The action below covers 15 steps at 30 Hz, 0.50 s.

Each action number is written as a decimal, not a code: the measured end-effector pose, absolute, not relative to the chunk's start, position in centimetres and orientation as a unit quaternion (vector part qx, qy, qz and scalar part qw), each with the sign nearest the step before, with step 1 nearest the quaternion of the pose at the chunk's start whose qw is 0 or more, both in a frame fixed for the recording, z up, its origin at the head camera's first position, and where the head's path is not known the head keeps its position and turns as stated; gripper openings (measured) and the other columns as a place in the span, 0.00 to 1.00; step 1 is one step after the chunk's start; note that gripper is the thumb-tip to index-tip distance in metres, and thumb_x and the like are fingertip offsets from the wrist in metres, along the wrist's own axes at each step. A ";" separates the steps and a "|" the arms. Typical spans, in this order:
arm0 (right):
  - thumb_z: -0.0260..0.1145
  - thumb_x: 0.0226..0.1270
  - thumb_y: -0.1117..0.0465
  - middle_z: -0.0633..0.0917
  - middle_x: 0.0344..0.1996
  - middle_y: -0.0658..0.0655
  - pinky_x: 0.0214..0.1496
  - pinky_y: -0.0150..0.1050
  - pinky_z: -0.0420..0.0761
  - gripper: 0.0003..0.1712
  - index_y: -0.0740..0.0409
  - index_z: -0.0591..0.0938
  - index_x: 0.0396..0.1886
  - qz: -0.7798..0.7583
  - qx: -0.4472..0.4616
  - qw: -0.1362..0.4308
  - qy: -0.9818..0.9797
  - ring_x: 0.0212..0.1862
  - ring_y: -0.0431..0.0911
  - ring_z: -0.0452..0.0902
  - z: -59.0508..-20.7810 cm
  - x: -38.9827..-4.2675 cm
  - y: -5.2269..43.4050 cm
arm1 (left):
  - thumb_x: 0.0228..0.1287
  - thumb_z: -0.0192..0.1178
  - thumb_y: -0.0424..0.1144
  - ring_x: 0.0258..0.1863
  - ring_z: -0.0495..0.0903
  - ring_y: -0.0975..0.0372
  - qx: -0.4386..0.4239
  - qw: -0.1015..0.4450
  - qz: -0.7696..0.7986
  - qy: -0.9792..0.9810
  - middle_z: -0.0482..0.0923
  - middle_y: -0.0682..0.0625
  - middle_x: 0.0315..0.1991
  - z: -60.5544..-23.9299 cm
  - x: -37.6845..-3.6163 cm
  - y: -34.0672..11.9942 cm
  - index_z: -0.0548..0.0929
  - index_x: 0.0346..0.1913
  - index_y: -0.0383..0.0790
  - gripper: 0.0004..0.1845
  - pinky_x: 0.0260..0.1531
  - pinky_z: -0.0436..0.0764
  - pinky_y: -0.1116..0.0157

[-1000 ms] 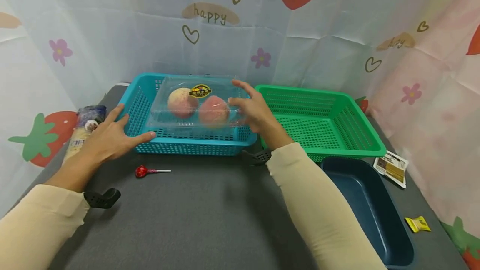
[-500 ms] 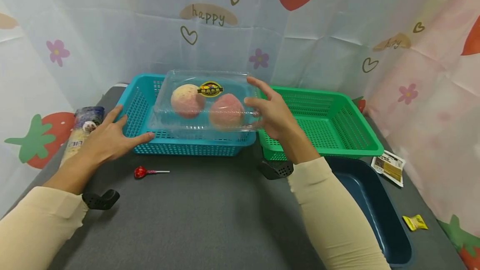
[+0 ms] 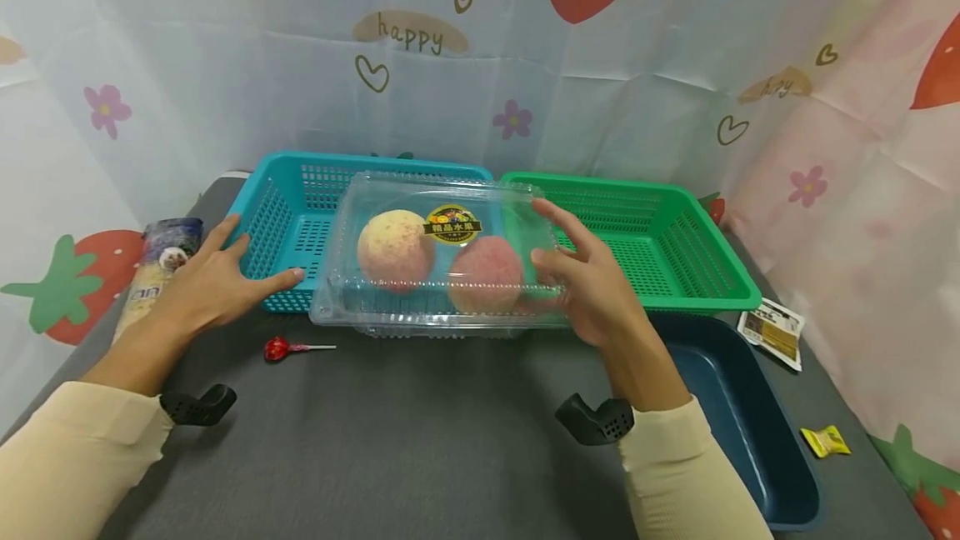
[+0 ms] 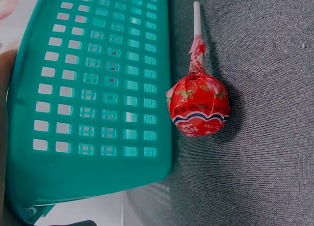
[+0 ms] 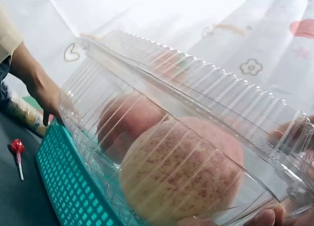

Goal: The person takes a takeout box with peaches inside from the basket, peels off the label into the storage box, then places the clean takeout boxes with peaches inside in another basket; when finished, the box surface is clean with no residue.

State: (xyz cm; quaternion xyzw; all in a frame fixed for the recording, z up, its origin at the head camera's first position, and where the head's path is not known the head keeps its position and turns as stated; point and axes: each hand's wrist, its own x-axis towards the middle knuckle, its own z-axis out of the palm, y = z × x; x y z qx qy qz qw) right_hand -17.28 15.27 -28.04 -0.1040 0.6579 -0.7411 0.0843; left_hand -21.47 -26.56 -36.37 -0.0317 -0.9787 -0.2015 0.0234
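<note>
My right hand grips the right end of a clear plastic clamshell box with two peaches and a yellow-black sticker inside. The box hangs over the front wall of the teal basket, partly above the dark table. The right wrist view shows the ribbed box close up, with a fingertip under its edge. My left hand rests with straight fingers on the teal basket's left front corner. A red lollipop lies on the table just in front of that basket, and it shows large in the left wrist view.
A green basket stands right of the teal one. A dark blue tray sits at the front right. A snack pack lies at the far left, a printed sachet and a small yellow packet at the right. Patterned curtains enclose the table.
My right hand has carried the clamshell box out of the teal basket, toward me and to the right. The left hand has stayed on the basket's corner.
</note>
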 end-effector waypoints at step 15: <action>0.55 0.71 0.70 0.69 0.55 0.64 0.42 0.44 0.78 0.36 0.49 0.59 0.76 -0.734 -0.127 0.065 0.664 0.44 0.48 0.71 -30.4 -11.5 19.4 | 0.59 0.52 0.71 0.67 0.44 0.29 -0.040 0.018 -0.206 -0.978 0.34 0.29 0.73 -36.3 -21.5 -26.6 0.51 0.69 0.17 0.59 0.53 0.52 0.27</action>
